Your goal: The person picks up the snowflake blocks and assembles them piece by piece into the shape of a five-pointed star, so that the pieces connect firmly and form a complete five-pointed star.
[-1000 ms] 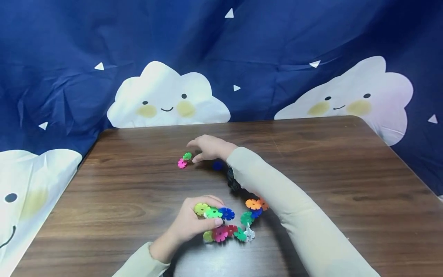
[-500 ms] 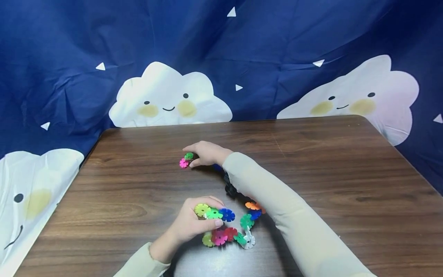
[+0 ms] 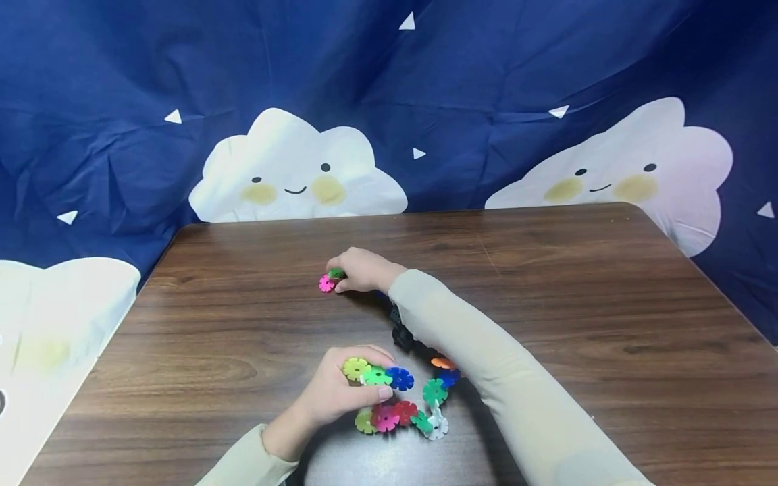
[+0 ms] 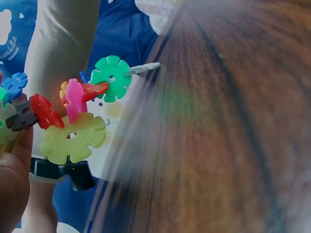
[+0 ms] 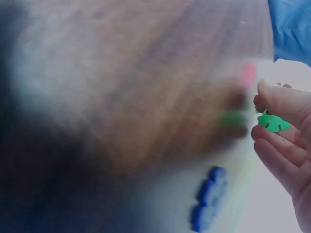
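Observation:
My left hand (image 3: 343,385) grips a chain of interlocking flower-shaped plastic discs. Its yellow disc (image 3: 356,368), light green disc (image 3: 377,375) and blue disc (image 3: 400,379) lie between fingers and thumb. Below the thumb the chain runs on through a pink disc (image 3: 385,418) to a whitish disc (image 3: 437,425), then up under the right sleeve. The left wrist view shows a yellow-green disc (image 4: 75,138) hanging beside that hand. Farther off, my right hand (image 3: 363,270) pinches a green flower disc (image 5: 274,122) between thumb and fingers. A loose pink disc (image 3: 327,283) sits right beside it.
A blue disc (image 5: 209,199) lies on the wooden table (image 3: 213,324) near the right wrist, mostly hidden by the arm in the head view. Behind the table hangs a blue curtain (image 3: 450,81) with white clouds. The right arm crosses over part of the chain.
My right hand has moved slightly toward the green disc, and its spread fingers have closed on it. My left hand stays in place with the chain.

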Action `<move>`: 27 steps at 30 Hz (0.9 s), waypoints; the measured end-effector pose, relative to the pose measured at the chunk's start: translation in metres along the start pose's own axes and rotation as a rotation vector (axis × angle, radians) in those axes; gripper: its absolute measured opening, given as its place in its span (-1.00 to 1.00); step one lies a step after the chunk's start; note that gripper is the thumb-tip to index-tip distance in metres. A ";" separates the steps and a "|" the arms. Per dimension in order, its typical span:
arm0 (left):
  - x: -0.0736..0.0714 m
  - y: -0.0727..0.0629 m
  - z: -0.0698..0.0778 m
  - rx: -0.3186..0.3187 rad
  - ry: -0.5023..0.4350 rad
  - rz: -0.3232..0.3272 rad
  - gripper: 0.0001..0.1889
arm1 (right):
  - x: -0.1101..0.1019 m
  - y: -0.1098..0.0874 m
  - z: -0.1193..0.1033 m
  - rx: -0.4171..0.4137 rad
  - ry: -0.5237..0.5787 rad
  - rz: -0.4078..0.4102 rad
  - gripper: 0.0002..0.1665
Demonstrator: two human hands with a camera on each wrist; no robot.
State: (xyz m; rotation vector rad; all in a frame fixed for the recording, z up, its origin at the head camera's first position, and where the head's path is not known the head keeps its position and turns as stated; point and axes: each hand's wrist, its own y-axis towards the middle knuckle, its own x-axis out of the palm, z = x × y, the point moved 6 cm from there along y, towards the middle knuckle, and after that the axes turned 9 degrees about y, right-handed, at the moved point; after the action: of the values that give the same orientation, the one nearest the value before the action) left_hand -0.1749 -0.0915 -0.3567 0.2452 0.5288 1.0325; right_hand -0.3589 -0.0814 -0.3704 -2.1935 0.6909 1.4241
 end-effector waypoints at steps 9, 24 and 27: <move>0.001 -0.001 0.003 0.004 0.029 0.011 -0.78 | -0.034 -0.010 -0.006 0.011 0.071 0.040 -0.59; 0.006 -0.001 0.009 0.032 0.011 0.006 -0.78 | -0.087 -0.070 0.006 0.011 0.543 0.322 -0.66; 0.007 -0.001 0.011 0.047 0.015 0.009 -0.77 | -0.091 -0.087 0.013 0.024 0.702 0.398 -0.65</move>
State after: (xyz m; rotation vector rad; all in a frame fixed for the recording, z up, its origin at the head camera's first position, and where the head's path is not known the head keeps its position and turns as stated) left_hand -0.1655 -0.0857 -0.3504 0.2820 0.5665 1.0321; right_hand -0.3461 0.0107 -0.2837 -2.6388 1.4322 0.7473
